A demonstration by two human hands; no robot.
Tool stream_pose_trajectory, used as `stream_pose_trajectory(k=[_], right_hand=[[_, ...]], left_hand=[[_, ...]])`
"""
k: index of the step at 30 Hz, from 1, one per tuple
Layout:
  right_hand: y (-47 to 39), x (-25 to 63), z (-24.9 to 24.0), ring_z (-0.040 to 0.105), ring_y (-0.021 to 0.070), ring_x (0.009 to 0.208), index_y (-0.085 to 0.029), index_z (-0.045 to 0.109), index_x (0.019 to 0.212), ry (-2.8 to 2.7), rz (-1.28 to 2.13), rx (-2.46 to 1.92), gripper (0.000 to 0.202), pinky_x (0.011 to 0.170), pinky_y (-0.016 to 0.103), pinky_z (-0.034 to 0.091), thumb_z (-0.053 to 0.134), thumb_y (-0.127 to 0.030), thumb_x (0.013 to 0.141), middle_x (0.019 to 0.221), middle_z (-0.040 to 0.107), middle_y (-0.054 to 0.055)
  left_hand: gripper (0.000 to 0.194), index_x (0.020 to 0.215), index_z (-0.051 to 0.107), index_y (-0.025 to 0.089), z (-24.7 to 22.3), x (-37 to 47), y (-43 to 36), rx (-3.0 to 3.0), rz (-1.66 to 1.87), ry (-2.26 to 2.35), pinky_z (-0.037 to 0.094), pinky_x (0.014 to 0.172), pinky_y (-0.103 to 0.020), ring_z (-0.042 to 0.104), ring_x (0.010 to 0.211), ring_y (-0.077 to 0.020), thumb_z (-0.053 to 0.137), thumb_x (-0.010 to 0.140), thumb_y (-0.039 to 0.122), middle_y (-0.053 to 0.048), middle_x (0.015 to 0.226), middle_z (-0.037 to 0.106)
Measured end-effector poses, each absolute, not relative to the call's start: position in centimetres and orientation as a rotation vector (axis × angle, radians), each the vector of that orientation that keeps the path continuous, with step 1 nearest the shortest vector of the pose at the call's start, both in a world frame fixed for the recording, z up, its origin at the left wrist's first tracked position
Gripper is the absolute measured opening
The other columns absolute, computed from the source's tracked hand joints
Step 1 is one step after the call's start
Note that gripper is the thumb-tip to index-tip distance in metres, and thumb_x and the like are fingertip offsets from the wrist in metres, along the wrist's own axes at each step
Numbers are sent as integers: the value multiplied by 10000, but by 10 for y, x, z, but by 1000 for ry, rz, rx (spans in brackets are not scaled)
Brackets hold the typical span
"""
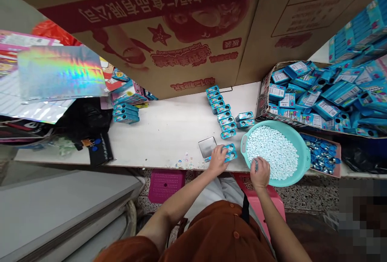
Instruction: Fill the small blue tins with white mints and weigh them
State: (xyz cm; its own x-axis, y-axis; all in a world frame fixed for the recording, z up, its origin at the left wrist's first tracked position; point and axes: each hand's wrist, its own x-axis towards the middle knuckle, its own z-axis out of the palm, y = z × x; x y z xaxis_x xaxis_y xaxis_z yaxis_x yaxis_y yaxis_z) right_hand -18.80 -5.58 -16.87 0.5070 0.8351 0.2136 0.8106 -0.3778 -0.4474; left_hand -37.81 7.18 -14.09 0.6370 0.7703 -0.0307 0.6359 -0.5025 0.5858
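Presently the left hand (217, 160) is pinning a small blue tin case (229, 152) flat at the near table edge, fingers clamped on it, while the right hand (260, 172) is pinching light, loose, probably slippery white tablets (273, 151) in the teal plastic basin (304, 155).

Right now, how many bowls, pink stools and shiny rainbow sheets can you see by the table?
Teal bowl of small pale candies, with the right hand in it: 1
Pink stools: 2, one under the table edge and one by the knees
Shiny rainbow sheet: 1
Total: 4
The left hand rests on a blue tin.
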Motion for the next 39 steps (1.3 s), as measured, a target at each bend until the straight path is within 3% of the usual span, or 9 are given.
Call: stream_pose_trajectory(k=[6, 14, 19, 21, 25, 31, 34, 39], right_hand=[[-57, -188, -170, 518, 248, 1041, -157, 619, 953, -1337, 90, -2255, 222, 907, 420, 383, 444, -264, 867, 1029, 614, 137], [-56, -188, -171, 512, 249, 1038, -153, 628, 926, -1313, 130, -2273, 214, 927, 431, 368, 456, -263, 861, 1018, 615, 136], [-55, -197, -162, 529, 257, 1003, -158, 622, 949, -1286, 80, -2289, 229, 897, 443, 392, 445, -283, 873, 1005, 620, 136], [-57, -202, -159, 545, 266, 972, -191, 619, 983, -1267, 29, -2275, 227, 862, 452, 407, 435, -271, 876, 988, 632, 120], [-54, -204, -175, 585, 291, 937, -332, 589, 1071, -1247, -133, -2172, 267, 817, 474, 439, 476, -245, 845, 1008, 652, 52], [-51, -201, -189, 605, 303, 939, -347, 604, 997, -1161, -185, -2191, 231, 812, 488, 470, 497, -250, 816, 1003, 659, 29], [-48, -203, -181, 586, 291, 967, -326, 615, 975, -1131, -96, -2233, 214, 847, 477, 451, 486, -246, 824, 1006, 650, 37], [-48, -199, -150, 533, 248, 962, -217, 623, 959, -1160, 75, -2316, 236, 898, 447, 391, 403, -246, 880, 976, 630, 95]], left_hand=[[417, 1083, 427, 184, -115, -452, 120, 2223, 578, 1368, 416, 956, -421, 435, 1148, -265, 642, 747, 308, -141, 1180, 452], [447, 1066, 442, 161, -170, -451, 227, 2285, 416, 1255, 403, 1001, -396, 421, 1188, -254, 686, 715, 290, -139, 1185, 451], [434, 1091, 454, 189, -168, -449, 219, 2225, 454, 1229, 443, 977, -409, 384, 1271, -258, 654, 712, 260, -131, 1325, 386], [427, 1066, 468, 212, -163, -454, 208, 2167, 603, 1323, 461, 949, -454, 419, 1246, -276, 651, 688, 288, -110, 1262, 453], [386, 922, 497, 237, -186, -463, 200, 1876, 878, 1638, 505, 856, -492, 582, 993, -305, 614, 638, 471, -51, 936, 575], [394, 888, 523, 269, -199, -464, 205, 1630, 699, 1581, 539, 634, -492, 653, 716, -331, 607, 583, 504, -17, 863, 640], [401, 944, 544, 250, -191, -468, 205, 1740, 669, 1558, 531, 672, -514, 648, 710, -329, 572, 629, 497, -54, 938, 641], [374, 981, 568, 224, -153, -479, 177, 1871, 740, 1604, 502, 863, -451, 611, 956, -292, 533, 712, 482, -63, 1012, 626]])
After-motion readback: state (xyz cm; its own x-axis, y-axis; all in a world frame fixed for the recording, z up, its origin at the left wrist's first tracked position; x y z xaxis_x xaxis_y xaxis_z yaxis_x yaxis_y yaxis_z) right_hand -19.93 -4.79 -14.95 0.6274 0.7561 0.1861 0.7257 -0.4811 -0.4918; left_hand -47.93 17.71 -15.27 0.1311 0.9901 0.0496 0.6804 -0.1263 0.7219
